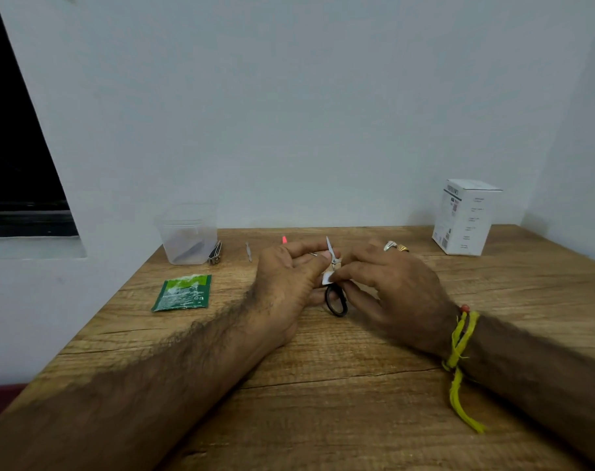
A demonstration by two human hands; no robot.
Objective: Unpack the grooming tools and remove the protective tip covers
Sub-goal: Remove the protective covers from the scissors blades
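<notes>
Both hands meet over the middle of the worktop (323, 385) on a small pair of scissors (335, 294). The left hand (289, 277) has its grip closed on the scissors near the pivot, thumb pressed against the blades' base. The right hand (388, 283) pinches a small white piece (327, 278) just at the handles; what that piece is cannot be told. The blades point away toward the far wall, bare and shiny at the tip, and one black handle loop hangs near the worktop between the hands.

Left of the hands lies a green packet (183, 293), flat on the wood. Farther off, by the wall, stands a clear tub (187, 234) with a dark thing inside; a nail clipper (215, 253) lies just beside it to the right. A thin metal tool (248, 251) lies right of that, and a small pink tip (284, 239) shows behind the left hand. A white box (464, 217) stands upright at the far right. A yellow thread (459, 355) is tied round the right wrist.
</notes>
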